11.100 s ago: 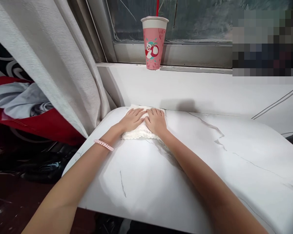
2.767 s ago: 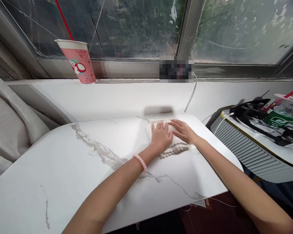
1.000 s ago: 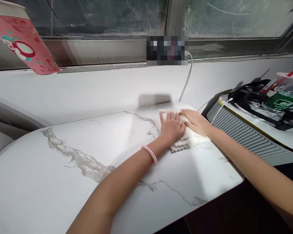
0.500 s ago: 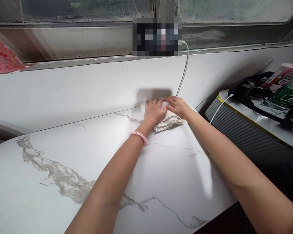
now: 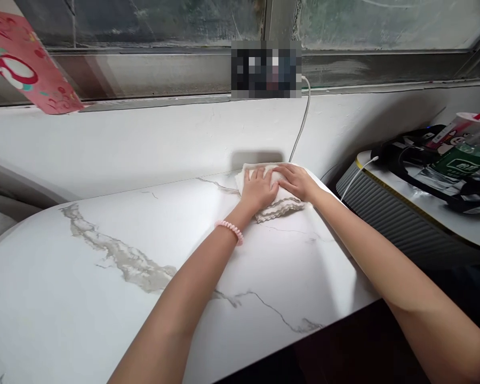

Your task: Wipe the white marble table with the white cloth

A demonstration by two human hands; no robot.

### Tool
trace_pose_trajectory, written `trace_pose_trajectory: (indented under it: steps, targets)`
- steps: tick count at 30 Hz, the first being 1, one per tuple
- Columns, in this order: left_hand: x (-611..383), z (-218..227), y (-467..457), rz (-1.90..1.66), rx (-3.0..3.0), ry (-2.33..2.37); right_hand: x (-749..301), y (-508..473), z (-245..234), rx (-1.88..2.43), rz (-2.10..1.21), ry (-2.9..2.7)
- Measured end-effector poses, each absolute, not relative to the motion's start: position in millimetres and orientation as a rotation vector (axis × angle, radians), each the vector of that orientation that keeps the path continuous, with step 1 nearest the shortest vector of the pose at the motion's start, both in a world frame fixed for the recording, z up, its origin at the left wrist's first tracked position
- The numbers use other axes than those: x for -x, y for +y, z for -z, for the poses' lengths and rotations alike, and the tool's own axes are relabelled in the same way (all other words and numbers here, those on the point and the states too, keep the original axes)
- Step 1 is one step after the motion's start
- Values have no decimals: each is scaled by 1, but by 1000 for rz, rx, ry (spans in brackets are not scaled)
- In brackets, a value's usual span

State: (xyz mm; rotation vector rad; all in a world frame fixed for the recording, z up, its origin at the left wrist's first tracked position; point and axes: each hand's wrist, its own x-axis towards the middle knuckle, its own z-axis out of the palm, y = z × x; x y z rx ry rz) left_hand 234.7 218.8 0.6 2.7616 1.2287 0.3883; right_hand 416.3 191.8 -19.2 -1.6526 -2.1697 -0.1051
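At the far right corner of the white marbled tabletop (image 5: 104, 277), both hands lie flat on a folded white cloth (image 5: 283, 207), side by side and touching. The left hand (image 5: 259, 189) has its fingers stretched out and pressed down; the right hand (image 5: 298, 181) is laid open the same way, neither gripping the fabric. Just beyond the fingertips the cloth's far edge reaches the white wall (image 5: 144, 138) under the window ledge, where a white cable (image 5: 303, 120) hangs down. A pink coil bracelet (image 5: 229, 229) circles the left wrist. Well off to the left of the fingers, up on the ledge, stands a pink paper cup (image 5: 28, 69). To their right, apart from the table, sits a grey ribbed unit (image 5: 388, 216). Grey veins cross the tabletop on the near side of the wrists.
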Motion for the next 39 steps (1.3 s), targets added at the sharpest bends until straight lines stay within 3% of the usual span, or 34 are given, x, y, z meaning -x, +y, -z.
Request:
trace_pose_trajectory:
  steps: [17, 31, 39]
  targets:
    - [-179, -1, 56, -335, -2820, 946, -364, -5, 6, 1713, -21, -2128]
    - [-104, 2, 50, -402, -2823, 980, -289, -1, 3, 1625, 3, -2163]
    - [-74, 1, 84, -401, -2791, 1128, -260, 51, 6, 1489, 0, -2187]
